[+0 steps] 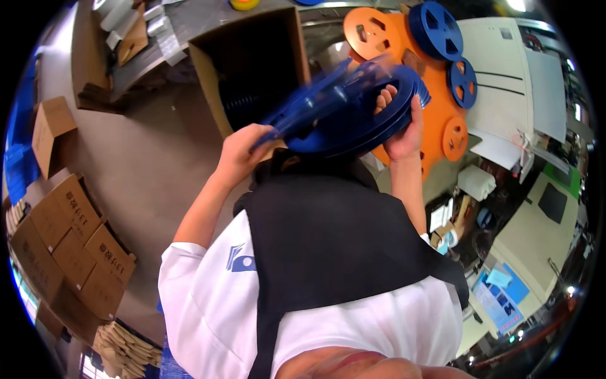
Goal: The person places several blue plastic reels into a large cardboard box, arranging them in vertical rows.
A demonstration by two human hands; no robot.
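In front of my chest, my left hand point(243, 151) is closed on the rim of a blue plastic reel point(315, 98), which is tilted and smeared by motion. My right hand point(405, 136) grips the right side of several stacked blue reels point(353, 140), with fingertips showing through an opening in them. The blurred reel lies over part of this stack, and I cannot tell whether they touch. Just beyond my left hand stands an open cardboard box point(205, 88); dark ribbed reel edges point(241, 103) show inside it.
An orange surface point(435, 88) at the right bears orange reels point(372, 33) and blue reels point(435, 30). Stacked cartons point(79, 246) stand at the left, near a smaller carton point(53, 129). A grey worktable point(183, 22) is at the far left, a pale cabinet point(495, 76) at the right.
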